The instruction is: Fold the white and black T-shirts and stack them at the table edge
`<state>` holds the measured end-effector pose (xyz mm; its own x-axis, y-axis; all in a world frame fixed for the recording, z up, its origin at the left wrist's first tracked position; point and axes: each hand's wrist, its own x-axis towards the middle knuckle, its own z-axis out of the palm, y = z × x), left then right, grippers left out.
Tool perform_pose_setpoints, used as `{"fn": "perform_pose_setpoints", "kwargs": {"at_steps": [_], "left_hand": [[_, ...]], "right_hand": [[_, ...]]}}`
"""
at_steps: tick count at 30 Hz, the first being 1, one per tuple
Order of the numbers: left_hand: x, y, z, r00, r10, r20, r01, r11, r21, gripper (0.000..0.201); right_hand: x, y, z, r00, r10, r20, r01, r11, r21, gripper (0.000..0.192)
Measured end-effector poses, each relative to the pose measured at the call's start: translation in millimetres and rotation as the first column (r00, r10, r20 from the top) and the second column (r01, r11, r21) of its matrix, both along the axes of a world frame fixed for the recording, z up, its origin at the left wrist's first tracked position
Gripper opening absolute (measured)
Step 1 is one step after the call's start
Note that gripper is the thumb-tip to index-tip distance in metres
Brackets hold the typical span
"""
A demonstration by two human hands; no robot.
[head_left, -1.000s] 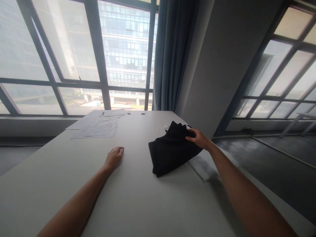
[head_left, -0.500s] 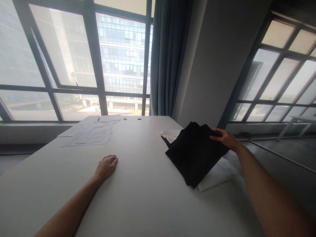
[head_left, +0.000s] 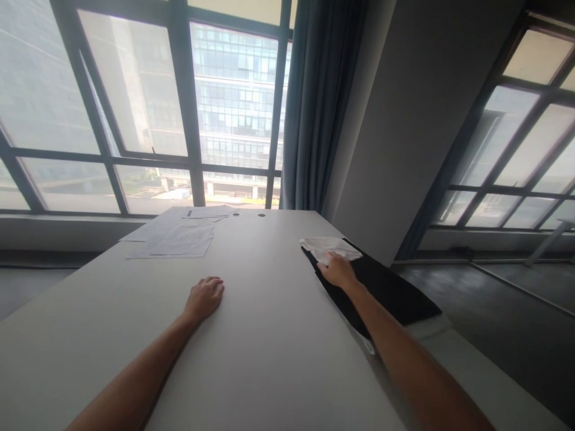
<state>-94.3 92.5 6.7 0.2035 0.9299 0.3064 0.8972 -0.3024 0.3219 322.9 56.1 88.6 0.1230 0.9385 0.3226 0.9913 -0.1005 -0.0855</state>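
Observation:
My left hand (head_left: 205,296) rests on the white table (head_left: 269,347), holding nothing, with its fingers laid loosely on the top. Toward the right edge, my right hand (head_left: 339,270) pinches the near edge of a thin, crumpled white cloth (head_left: 330,244); its fingertips are partly hidden. Under that cloth and my right forearm lies a black folded fabric piece (head_left: 399,293), flat on the table. Beneath the black fabric, something white (head_left: 429,326) shows along the near side, its kind unclear. A small white loop (head_left: 369,345) sticks out beside my forearm.
Several printed paper sheets (head_left: 175,240) overlap at the table's far left. Two round dark holes sit near the far edge. Beyond are windows (head_left: 238,108), a blue-grey curtain (head_left: 314,120) and a grey pillar (head_left: 404,131). A white table leg (head_left: 545,244) stands at the far right.
My right hand has let go of the black fabric, which now lies flat, and has moved left onto the white cloth. The left hand stays in place; the view has shifted slightly.

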Motion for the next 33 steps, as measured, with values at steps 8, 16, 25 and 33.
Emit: {"fn": "perform_pose_setpoints", "kwargs": {"at_steps": [8, 16, 25, 33], "left_hand": [[12, -9, 2.9, 0.995, -0.032, -0.097, 0.030, 0.999, -0.026, 0.051], [23, -12, -6.3, 0.975, -0.078, -0.210, 0.048, 0.989, -0.142, 0.060], [23, -17, 1.8, 0.976, -0.074, -0.205, 0.037, 0.983, -0.177, 0.062], [12, -64, 2.8, 0.975, -0.085, -0.204, 0.034, 0.970, -0.240, 0.070]], "right_hand": [[-182, 19, -57.0, 0.941, 0.256, -0.222, -0.309, 0.917, -0.254, 0.067], [-191, 20, -84.0, 0.945, 0.236, -0.227, -0.288, 0.929, -0.233, 0.071], [-193, 19, -82.2, 0.956, 0.214, -0.199, -0.263, 0.926, -0.272, 0.070], [-192, -17, -83.7, 0.971, 0.204, -0.128, -0.235, 0.919, -0.317, 0.072]]}}
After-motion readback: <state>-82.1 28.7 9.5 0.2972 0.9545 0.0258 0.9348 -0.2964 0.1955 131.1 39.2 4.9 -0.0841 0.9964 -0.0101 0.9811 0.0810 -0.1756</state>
